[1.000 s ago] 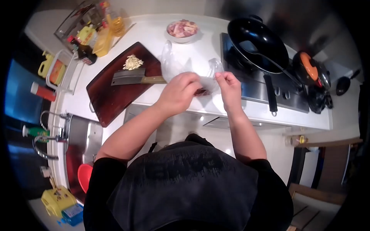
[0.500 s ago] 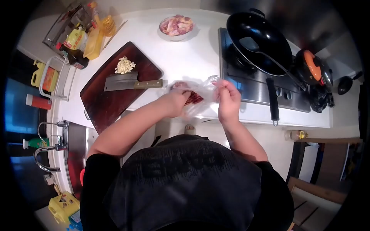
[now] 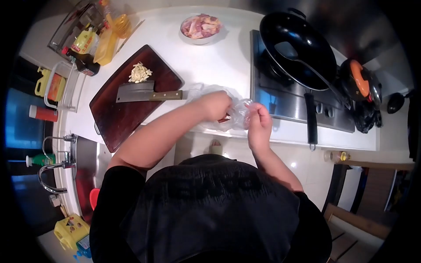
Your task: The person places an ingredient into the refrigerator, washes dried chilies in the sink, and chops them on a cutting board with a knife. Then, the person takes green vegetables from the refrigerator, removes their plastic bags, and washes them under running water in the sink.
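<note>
A clear plastic bag [image 3: 240,115] lies at the counter's front edge, with dark red pieces [image 3: 224,118] partly showing inside. Over the bag's middle is my left hand [image 3: 217,105], curled, its fingertips hidden down among the plastic; what they hold cannot be made out. My right hand [image 3: 259,122] pinches the bag's right side. To the left, a cleaver [image 3: 137,92] rests on the dark wooden cutting board [image 3: 127,116], below a pile of pale chopped pieces [image 3: 140,72].
A bowl [image 3: 198,41] of raw meat pieces [image 3: 201,26] stands at the back. On the right, a black wok [image 3: 302,39] with a spatula [image 3: 286,51] sits on the gas stove [image 3: 280,103]. Bottles [image 3: 83,61] crowd the back left; a sink faucet [image 3: 52,166] is at left.
My left hand has moved right and over the bag, covering most of the dark red pieces. My right hand keeps its pinch on the plastic, slightly lower.
</note>
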{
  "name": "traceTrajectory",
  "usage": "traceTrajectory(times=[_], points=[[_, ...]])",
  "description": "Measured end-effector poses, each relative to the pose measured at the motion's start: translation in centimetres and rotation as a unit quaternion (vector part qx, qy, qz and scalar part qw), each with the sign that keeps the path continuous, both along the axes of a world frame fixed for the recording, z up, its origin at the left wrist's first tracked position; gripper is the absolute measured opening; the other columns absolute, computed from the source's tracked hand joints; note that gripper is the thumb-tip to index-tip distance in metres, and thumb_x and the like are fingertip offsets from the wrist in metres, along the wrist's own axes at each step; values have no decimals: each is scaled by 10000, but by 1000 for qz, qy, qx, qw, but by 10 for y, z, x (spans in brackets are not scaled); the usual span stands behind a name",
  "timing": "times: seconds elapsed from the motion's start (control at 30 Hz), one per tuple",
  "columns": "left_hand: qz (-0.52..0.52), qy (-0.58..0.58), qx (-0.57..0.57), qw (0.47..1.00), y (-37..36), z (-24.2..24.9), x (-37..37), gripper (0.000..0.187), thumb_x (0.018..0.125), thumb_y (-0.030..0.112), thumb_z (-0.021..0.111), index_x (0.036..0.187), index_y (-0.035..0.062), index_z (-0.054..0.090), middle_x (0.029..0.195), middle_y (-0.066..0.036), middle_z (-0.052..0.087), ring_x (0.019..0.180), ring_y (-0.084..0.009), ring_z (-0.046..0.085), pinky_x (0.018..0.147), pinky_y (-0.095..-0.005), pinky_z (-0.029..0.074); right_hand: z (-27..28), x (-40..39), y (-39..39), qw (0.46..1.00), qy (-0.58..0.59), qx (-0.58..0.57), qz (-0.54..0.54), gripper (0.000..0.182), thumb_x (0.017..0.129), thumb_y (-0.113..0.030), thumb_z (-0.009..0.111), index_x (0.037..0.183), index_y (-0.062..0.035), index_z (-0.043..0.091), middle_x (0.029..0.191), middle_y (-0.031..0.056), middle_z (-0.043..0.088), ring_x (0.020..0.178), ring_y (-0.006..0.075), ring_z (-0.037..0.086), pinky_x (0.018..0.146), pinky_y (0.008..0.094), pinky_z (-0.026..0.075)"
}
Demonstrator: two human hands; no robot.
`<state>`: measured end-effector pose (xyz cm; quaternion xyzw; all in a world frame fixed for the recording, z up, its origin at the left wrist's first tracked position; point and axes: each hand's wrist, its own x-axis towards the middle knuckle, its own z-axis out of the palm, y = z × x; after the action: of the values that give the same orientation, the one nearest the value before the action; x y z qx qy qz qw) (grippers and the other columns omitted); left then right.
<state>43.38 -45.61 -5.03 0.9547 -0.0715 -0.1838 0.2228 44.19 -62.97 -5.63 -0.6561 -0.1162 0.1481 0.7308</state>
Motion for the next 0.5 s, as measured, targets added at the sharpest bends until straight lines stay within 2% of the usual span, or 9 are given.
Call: traceTrajectory(times=[0.03, 0.13, 0.23, 0.33, 0.43, 0.5], points=[[52, -24, 68, 996, -6, -6, -7, 239, 738, 204, 566, 847, -1, 623, 942, -211, 565, 868, -318, 558, 784, -366, 447, 0, 0, 1, 1000, -8, -3, -1, 155, 890, -70, 416, 920, -7, 555, 669, -11, 488, 591, 49, 428, 551, 182, 351], [57, -25, 210, 976, -7, -14, -16, 264, 737, 231, 581, 876, 11, 624, 1040, -211, 538, 921, -308, 550, 798, -369, 451, -3, 2, 4, 999, -19, 41, 3, 148, 902, -78, 406, 923, -11, 536, 669, -2, 487, 594, 57, 432, 557, 190, 361], [116, -119, 326, 931, -12, -40, -28, 324, 737, 281, 591, 954, 41, 609, 1081, -165, 528, 986, -270, 525, 817, -390, 440, -11, 5, 9, 998, -33, 44, 25, 145, 913, -94, 400, 935, -13, 518, 668, 4, 486, 599, 62, 436, 561, 192, 367], [141, -34, 190, 971, -3, -37, -23, 364, 745, 252, 579, 1026, 20, 567, 1131, -218, 487, 993, -329, 523, 829, -370, 445, -19, 4, 12, 998, -50, 34, 23, 138, 915, -104, 404, 933, -18, 511, 669, 2, 483, 604, 61, 435, 560, 192, 373], [149, -58, 162, 974, 7, -45, -24, 298, 767, 250, 544, 979, 49, 600, 1059, -181, 537, 958, -298, 544, 832, -373, 441, -23, 13, 14, 999, -42, 21, -12, 125, 912, -113, 413, 922, -26, 502, 664, 3, 478, 588, 62, 430, 551, 196, 377], [113, -166, 142, 969, 21, -68, -23, 268, 763, 194, 541, 976, 42, 599, 1047, -187, 541, 941, -310, 552, 814, -378, 449, -22, 19, 15, 999, -31, 39, -21, 116, 909, -119, 422, 916, -34, 500, 659, 4, 473, 577, 65, 425, 541, 199, 379]])
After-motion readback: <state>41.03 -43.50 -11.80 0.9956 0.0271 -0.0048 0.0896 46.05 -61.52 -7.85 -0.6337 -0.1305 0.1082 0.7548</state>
